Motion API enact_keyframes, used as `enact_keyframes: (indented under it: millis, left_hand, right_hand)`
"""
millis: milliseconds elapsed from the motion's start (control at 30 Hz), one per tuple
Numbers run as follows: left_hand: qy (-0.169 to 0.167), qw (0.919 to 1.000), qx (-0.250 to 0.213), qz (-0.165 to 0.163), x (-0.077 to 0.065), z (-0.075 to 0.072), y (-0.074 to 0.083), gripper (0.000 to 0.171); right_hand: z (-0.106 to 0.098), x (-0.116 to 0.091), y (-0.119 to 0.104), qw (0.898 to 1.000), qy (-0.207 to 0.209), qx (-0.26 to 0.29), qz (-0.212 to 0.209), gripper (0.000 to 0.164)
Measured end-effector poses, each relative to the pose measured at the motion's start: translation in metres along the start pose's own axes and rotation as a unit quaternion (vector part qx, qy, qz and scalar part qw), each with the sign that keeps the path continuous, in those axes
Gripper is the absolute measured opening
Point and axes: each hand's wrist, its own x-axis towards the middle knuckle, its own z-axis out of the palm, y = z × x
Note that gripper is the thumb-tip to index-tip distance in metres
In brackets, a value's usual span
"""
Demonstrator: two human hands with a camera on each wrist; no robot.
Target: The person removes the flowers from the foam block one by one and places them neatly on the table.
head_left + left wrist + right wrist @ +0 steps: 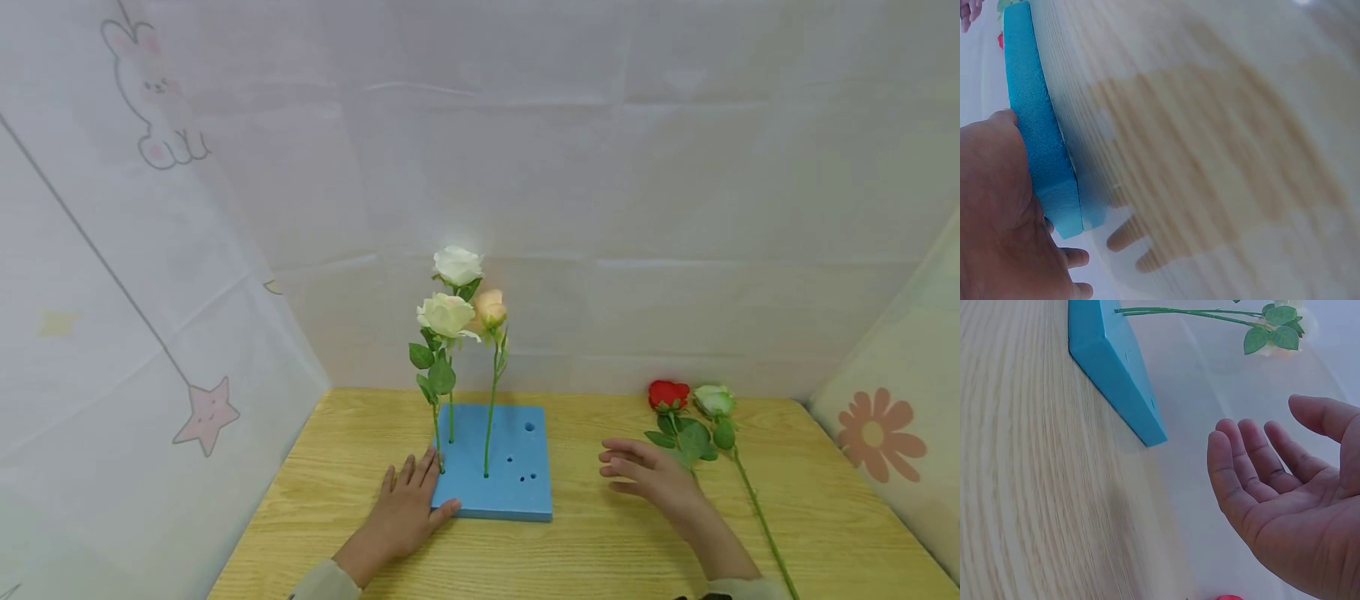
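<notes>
A blue foam block (517,450) with small holes lies on the table. Upright in it stand a white rose (457,266), a cream rose (446,315) and a peach rose (491,307), their stems in holes on its left and middle. My left hand (405,510) rests against the block's left side, thumb on the near left corner; in the left wrist view that hand (991,206) touches the block's edge. To the right of the block, my right hand (654,479) hovers with loosely bent fingers and holds nothing; the right wrist view shows its palm (1297,512) bare.
Beyond my right hand, a red rose (668,395) and a pale green-white rose (714,400) lie on the wooden table (585,542). Printed cloth walls (675,208) enclose the table at the back and both sides. Several vacant holes show in the block's right half.
</notes>
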Motion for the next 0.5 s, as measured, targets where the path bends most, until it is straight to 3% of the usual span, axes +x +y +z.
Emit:
enact_keyframes:
  millis: [500]
  left_hand:
    - [0.006, 1.0, -0.004, 0.006, -0.003, -0.003, 0.003, 0.089]
  right_hand:
    - [0.023, 0.02, -0.001, 0.999, -0.008, 0.047, 0.016, 0.057]
